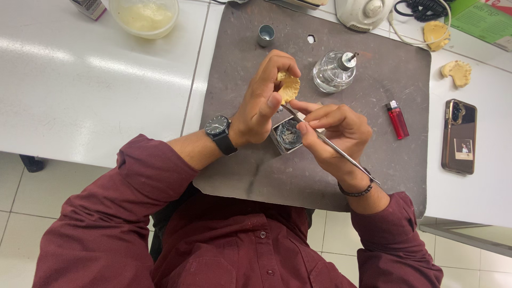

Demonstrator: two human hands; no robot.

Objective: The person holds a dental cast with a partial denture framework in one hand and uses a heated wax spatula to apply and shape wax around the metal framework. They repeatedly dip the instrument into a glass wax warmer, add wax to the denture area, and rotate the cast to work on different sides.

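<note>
- Yellow dental cast (288, 86): held above the middle of the grey mat (373, 154), pinched by the left hand (264, 101) with fingers closed around it; a firm, steady grip looks essential here.
- Thin metal instrument (330, 144): gripped pen-fashion in the closed right hand (338, 133), tip touching the cast's near edge; light, short strokes seem advisable.
- Small square tin (288, 134): just below both hands, holding dark material; near enough for reloading the tip.
- Glass spirit lamp (333, 72) far right of the cast; red lighter (397, 119) further right; two more casts (460, 72) beyond the mat.
</note>
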